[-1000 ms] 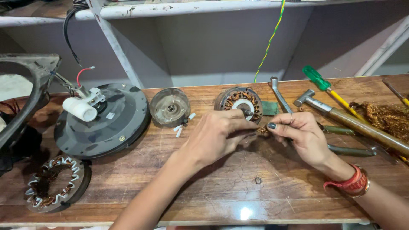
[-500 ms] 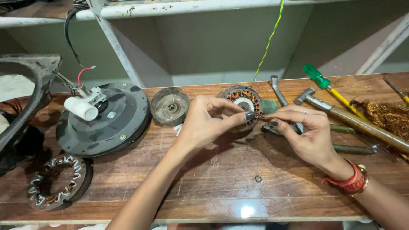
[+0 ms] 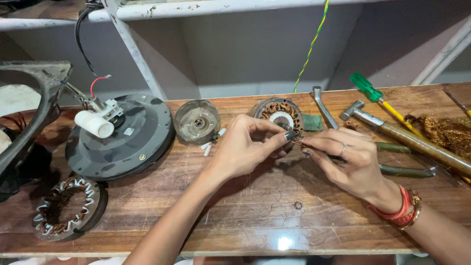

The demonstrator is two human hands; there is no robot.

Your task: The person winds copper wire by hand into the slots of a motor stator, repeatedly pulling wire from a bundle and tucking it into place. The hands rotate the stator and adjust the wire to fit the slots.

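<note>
Both hands pinched fine copper wire (image 3: 297, 143) just near of the stator (image 3: 279, 115) at bench (image 3: 235, 216) centre: left hand (image 3: 248, 145), right hand (image 3: 343, 157). Best drawn slowly, kept taut, avoiding snaps.

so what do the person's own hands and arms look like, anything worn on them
Both forearms are bare, no sleeves in view. The left hand has dark-painted nails. The right hand wears a thin ring on one finger, and its wrist carries red and gold bangles. No gloves on either.
</note>
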